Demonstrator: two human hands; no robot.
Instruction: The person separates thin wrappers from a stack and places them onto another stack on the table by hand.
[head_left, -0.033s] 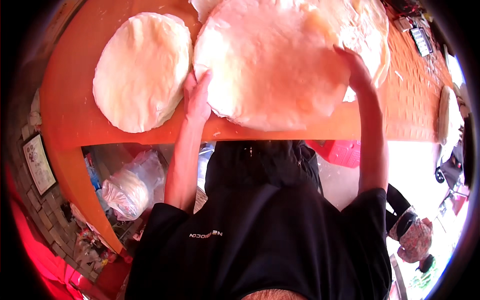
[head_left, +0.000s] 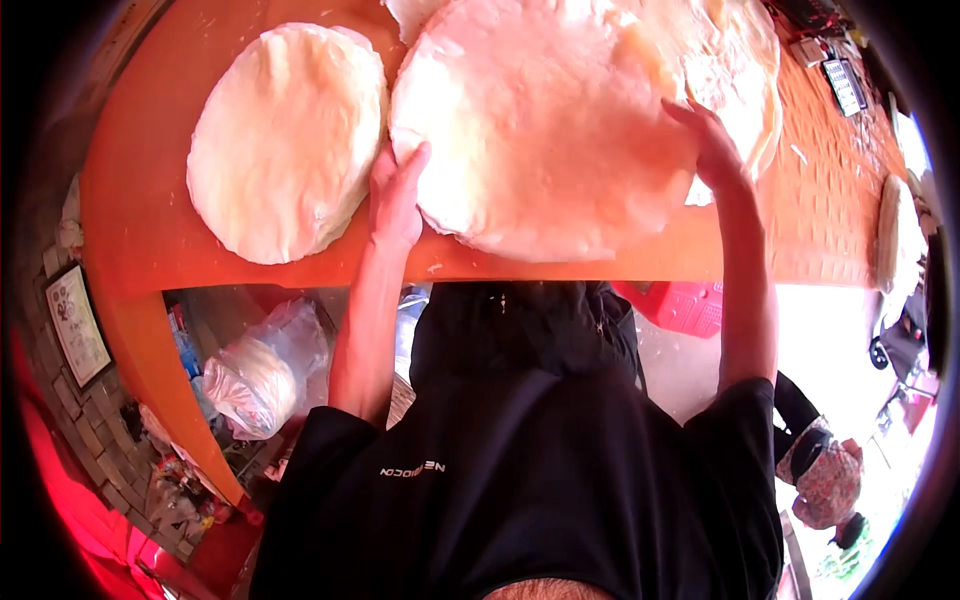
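Note:
A large, pale round dough sheet [head_left: 550, 130] is held between my two hands over the orange table. My left hand [head_left: 398, 195] grips its left edge, the thumb lying on top and the fingers mostly hidden under the rim. At the right edge, my right hand [head_left: 712, 145] is closed around the sheet, with several fingers out of sight. Left of it lies a thick oval of pale dough [head_left: 285, 145], close beside my left hand. More wrinkled dough [head_left: 745, 65] spreads on the table behind my right hand.
The orange table [head_left: 140, 200] ends just in front of me. A calculator-like device [head_left: 845, 86] lies at the far right. Beneath the table are a plastic bag [head_left: 255, 385] and a red crate [head_left: 685, 305]. A person [head_left: 825, 475] is at the lower right.
My left thumb sits very slightly further right on the sheet's edge. Otherwise hands and dough look almost the same.

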